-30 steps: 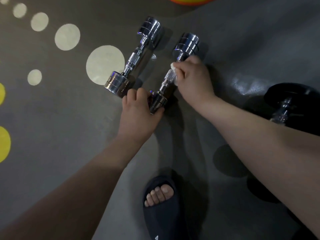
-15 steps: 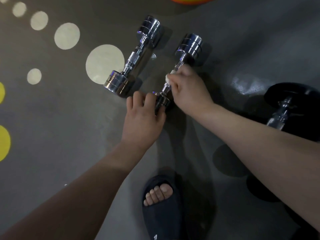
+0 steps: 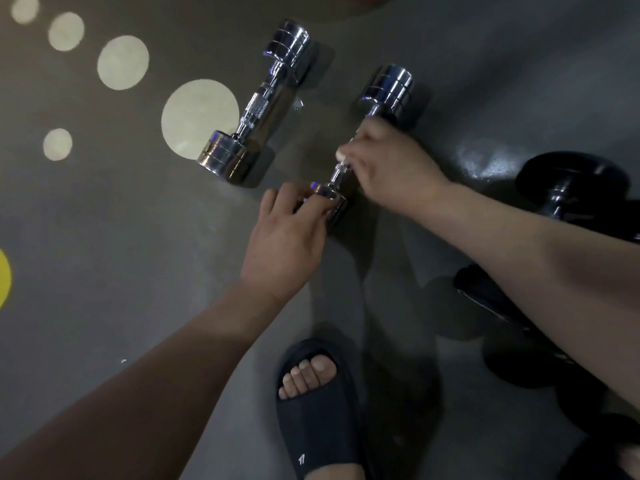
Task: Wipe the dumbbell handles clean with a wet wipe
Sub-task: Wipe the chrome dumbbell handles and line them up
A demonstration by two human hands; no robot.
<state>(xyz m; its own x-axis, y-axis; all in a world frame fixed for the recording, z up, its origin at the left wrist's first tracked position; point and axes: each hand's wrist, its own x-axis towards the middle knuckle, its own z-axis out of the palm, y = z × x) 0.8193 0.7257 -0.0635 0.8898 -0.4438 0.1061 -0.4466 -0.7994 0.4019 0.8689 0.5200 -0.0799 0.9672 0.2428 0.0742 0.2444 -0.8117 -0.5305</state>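
Your left hand (image 3: 287, 244), fingers curled, gripped near head of shiny chrome dumbbell (image 3: 388, 86); right hand (image 3: 391, 168) pinched white wet wipe (image 3: 341, 155) round handle.

A white mark (image 3: 301, 459) resembling 17 stands on the slipper (image 3: 327, 424).

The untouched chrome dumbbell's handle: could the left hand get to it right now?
Probably yes: the left hand grips one end of the near chrome dumbbell, but the untouched chrome dumbbell lies close by, handle uncovered.
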